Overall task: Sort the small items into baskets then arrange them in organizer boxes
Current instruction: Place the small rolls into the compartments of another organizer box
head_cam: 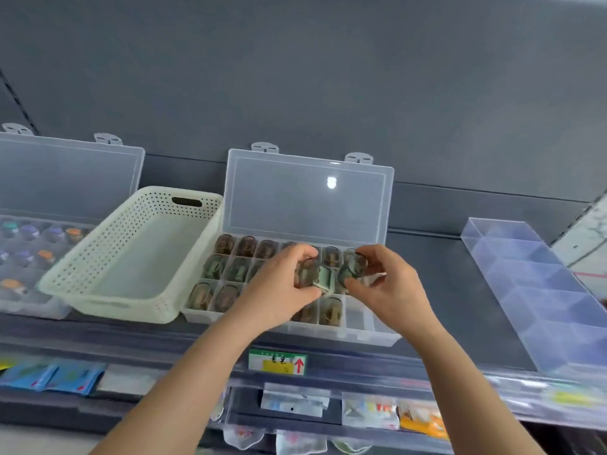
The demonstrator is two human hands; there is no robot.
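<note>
At the left end of the shelf, an open organizer box of coloured-capped vials is sitting just beside a cream basket. Next along, over the middle organizer box with its lid standing up, my left hand is curling round a small clear jar, while my right hand is pinching a second jar just beside it. Farther right, a clear divided tray is lying on the same shelf.

Basket just beside organizer box left; lid upright behind; shelf free right.
</note>
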